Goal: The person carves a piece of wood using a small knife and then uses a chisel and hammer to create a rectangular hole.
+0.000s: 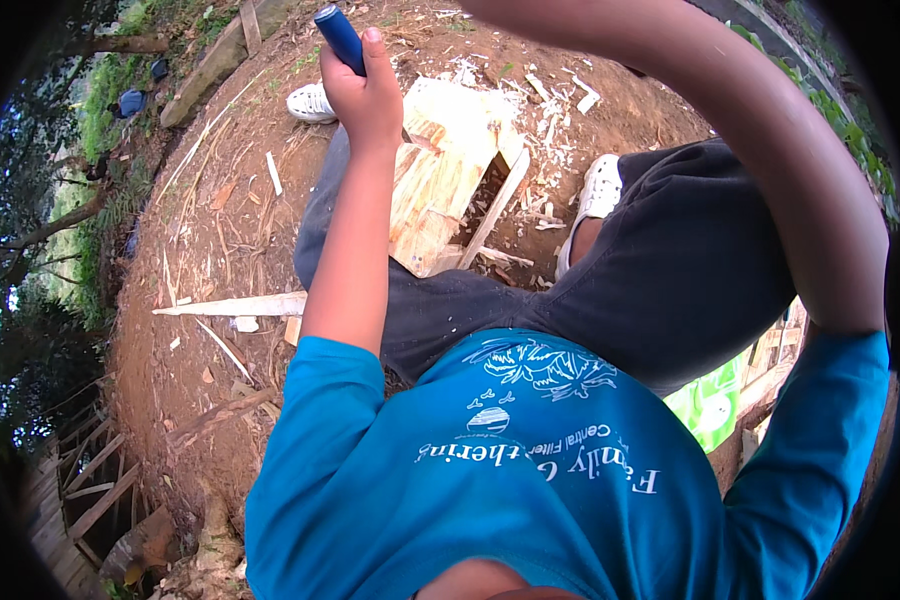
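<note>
Near the frame's top, the left hand is clenched on a blue tool handle above the pale wood block; keep strokes clear of the shoes. Right hand out of view.

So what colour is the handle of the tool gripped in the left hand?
Dark blue: the handle sticks up out of the left hand, clearest in the head view.

Left arm extended forward and down, elbow nearly straight, bare forearm out of a blue sleeve. Left hand fisted tight, thumb up along the top. Right arm raised, elbow bent sharply, forearm crossing overhead; right hand out of frame.
</note>
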{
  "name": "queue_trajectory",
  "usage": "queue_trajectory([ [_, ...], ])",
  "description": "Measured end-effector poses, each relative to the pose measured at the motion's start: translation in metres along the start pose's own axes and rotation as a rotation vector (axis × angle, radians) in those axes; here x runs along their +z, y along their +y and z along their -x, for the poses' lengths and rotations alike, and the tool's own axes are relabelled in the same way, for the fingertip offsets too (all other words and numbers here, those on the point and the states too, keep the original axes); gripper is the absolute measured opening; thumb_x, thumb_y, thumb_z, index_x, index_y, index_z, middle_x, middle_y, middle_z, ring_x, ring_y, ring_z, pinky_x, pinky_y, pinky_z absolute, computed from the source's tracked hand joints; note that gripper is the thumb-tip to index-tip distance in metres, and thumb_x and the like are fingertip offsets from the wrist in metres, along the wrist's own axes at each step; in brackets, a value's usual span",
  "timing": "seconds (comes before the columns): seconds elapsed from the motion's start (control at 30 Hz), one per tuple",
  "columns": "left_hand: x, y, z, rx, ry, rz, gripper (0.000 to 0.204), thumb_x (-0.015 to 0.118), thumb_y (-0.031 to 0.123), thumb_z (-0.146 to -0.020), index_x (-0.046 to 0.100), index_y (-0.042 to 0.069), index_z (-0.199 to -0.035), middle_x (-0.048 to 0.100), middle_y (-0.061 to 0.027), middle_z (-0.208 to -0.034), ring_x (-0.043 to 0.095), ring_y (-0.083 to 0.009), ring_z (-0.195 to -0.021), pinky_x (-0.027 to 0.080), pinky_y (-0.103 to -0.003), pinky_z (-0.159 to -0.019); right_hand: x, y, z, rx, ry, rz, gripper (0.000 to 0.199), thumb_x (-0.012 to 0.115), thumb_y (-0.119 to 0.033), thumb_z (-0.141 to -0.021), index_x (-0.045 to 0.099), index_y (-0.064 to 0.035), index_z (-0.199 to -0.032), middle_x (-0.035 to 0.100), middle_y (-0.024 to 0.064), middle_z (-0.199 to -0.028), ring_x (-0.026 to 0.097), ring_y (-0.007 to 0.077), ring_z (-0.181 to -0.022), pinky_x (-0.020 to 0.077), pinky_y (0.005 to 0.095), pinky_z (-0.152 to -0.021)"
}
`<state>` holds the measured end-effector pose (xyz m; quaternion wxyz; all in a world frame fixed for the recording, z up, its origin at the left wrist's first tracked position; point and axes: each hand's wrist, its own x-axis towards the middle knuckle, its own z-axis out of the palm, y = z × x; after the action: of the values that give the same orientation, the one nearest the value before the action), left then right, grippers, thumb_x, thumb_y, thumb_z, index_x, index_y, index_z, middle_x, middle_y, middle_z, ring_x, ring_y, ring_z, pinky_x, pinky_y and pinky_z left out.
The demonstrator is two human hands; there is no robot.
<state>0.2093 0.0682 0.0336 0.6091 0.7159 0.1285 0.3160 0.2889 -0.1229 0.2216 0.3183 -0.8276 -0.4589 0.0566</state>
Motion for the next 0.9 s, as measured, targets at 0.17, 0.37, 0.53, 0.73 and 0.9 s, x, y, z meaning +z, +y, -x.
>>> queue_trajectory([
  [0.17, -0.033, -0.016, 0.012, -0.008, 0.061, -0.027, 0.033, 0.065, 0.034, -0.103, 0.049, 0.005, -0.100, 0.047, 0.0018, -0.074, 0.044, -0.0069, -0.064, 0.039, -0.028, -0.059, -0.018, -0.079, -0.022, 0.421, -0.143, -0.111, 0.031, 0.044, -0.017, -0.108, 0.064, 0.0058, -0.113, 0.070, 0.0258, -0.102, 0.069, 0.0364, -0.092, 0.0549, 0.0483, -0.088],
  [0.37, -0.007, -0.007, 0.002, 0.050, -0.035, 0.025, 0.033, 0.067, 0.033, -0.102, 0.046, 0.008, -0.102, 0.042, 0.0061, -0.064, 0.037, -0.0022, -0.049, 0.030, -0.022, -0.042, -0.004, -0.005, 0.005, 0.165, -0.175, 0.059, 0.030, 0.047, -0.018, -0.106, 0.064, 0.0056, -0.115, 0.070, 0.0257, -0.103, 0.069, 0.0385, -0.097, 0.0539, 0.0490, -0.089],
  [0.53, -0.002, 0.015, 0.028, 0.050, -0.143, 0.109, 0.030, 0.068, 0.030, -0.102, 0.048, 0.009, -0.095, 0.043, 0.0058, -0.064, 0.037, -0.0021, -0.049, 0.030, -0.022, -0.043, -0.024, -0.031, 0.037, 0.055, 0.008, -0.010, 0.037, 0.048, -0.021, -0.107, 0.061, 0.0034, -0.131, 0.072, 0.0213, -0.103, 0.069, 0.0294, -0.091, 0.0541, 0.0430, -0.088],
  [0.73, 0.014, 0.060, 0.061, -0.071, -0.234, 0.303, 0.028, 0.067, 0.026, -0.103, 0.049, 0.009, -0.091, 0.041, 0.0059, -0.062, 0.034, -0.0024, -0.048, 0.025, -0.023, -0.043, -0.067, -0.034, 0.057, 0.115, -0.291, -0.188, 0.040, 0.048, -0.022, -0.107, 0.060, 0.0007, -0.138, 0.069, 0.0153, -0.089, 0.063, 0.0207, -0.077, 0.0527, 0.0374, -0.075],
  [0.9, 0.012, 0.058, 0.062, -0.064, -0.200, 0.297, 0.024, 0.066, 0.024, -0.103, 0.051, 0.009, -0.092, 0.040, 0.0061, -0.062, 0.033, -0.0022, -0.048, 0.024, -0.023, -0.043, -0.065, -0.057, 0.059, 0.224, -0.272, -0.141, 0.033, 0.047, -0.019, -0.108, 0.063, 0.0018, -0.129, 0.061, 0.0083, -0.077, 0.056, 0.0148, -0.067, 0.0480, 0.0334, -0.065],
])
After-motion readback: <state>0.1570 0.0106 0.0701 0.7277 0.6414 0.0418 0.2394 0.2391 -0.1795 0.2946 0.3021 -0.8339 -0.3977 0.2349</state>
